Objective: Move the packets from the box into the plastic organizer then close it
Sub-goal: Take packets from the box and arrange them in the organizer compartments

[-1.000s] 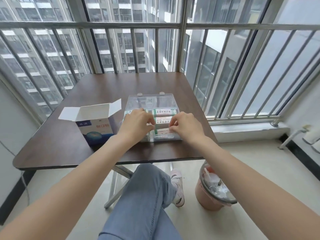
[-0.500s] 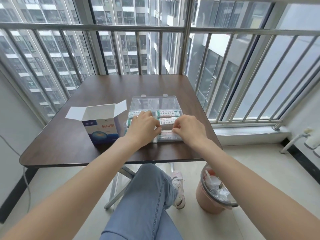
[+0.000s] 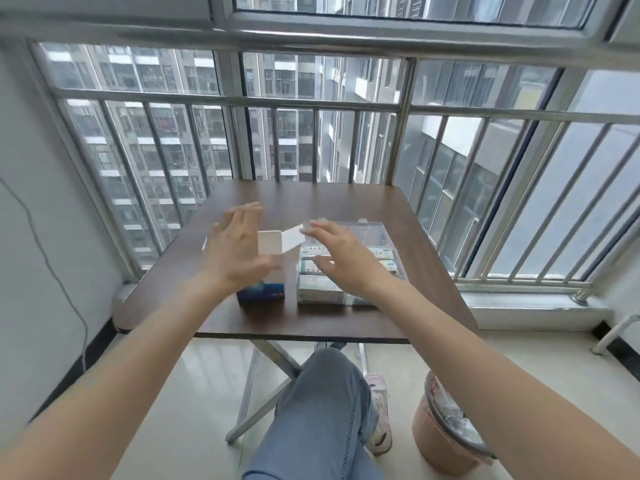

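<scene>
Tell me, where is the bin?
In the head view, the bin stands on the floor at lower right, beside the table and under the person's right arm.

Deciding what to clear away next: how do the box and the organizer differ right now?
The box is opaque blue-and-white card and stands tall; the organizer is clear plastic and lies low and flat. Packets show in the organizer; what the box holds is hidden. The left hand is raised over the box, the right hand over the organizer. Both stand open on the table.
</scene>
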The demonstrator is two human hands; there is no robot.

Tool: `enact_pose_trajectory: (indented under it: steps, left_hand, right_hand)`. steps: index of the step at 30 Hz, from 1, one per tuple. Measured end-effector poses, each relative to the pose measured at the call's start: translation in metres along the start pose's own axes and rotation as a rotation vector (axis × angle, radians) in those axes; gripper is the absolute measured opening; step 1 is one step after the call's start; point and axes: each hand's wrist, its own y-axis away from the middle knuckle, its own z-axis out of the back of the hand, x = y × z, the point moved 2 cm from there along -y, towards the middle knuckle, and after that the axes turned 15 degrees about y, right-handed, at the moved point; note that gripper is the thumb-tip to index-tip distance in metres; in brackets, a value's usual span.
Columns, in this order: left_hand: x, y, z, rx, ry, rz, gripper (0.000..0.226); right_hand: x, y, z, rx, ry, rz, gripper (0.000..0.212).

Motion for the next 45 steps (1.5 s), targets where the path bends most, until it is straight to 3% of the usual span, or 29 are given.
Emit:
enact_pose_trajectory:
  steps: [3,6,11,15,19,22,26,29,32,37,45]
  left_hand:
    - [0.035,-0.004,0.010,0.295,-0.190,0.164,0.090]
    - [0.047,-0.004,0.009,0.400,-0.175,0.161,0.090]
    - [0.055,0.007,0.010,0.184,-0.005,0.000,0.083]
    - [0.055,0.021,0.011,-0.062,-0.062,-0.233,0.082]
    - [0.045,0.024,0.014,-0.160,-0.092,-0.352,0.084]
    - [0.030,0.024,0.017,-0.173,-0.069,-0.397,0.085]
    - [0.010,0.022,0.023,-0.157,0.019,-0.456,0.085]
    - [0.001,0.022,0.025,-0.128,0.092,-0.503,0.081]
    - [0.001,0.021,0.027,-0.113,0.121,-0.530,0.081]
    - [-0.006,0.023,0.023,-0.100,0.132,-0.566,0.084]
    - [-0.013,0.020,0.019,-0.095,0.164,-0.567,0.084]
  right_hand:
    - [0.014,-0.010,-0.008,0.103,0.137,0.054,0.050]
    - [0.019,-0.014,-0.015,0.135,0.137,0.017,0.044]
    - [0.024,-0.008,-0.021,0.084,0.070,-0.020,0.039]
    - [0.027,0.000,-0.014,-0.035,0.017,0.017,0.041]
    - [0.041,0.006,-0.003,-0.192,0.083,0.169,0.033]
    - [0.056,0.006,0.003,-0.142,0.138,0.228,0.040]
    - [0.070,-0.004,0.000,0.191,0.260,0.175,0.059]
    - [0.076,-0.011,0.002,0.269,0.407,0.176,0.050]
    - [0.078,-0.012,0.005,0.292,0.370,0.161,0.045]
    - [0.072,-0.015,0.005,0.315,0.383,0.099,0.061]
    - [0.064,-0.017,0.005,0.222,0.453,0.048,0.063]
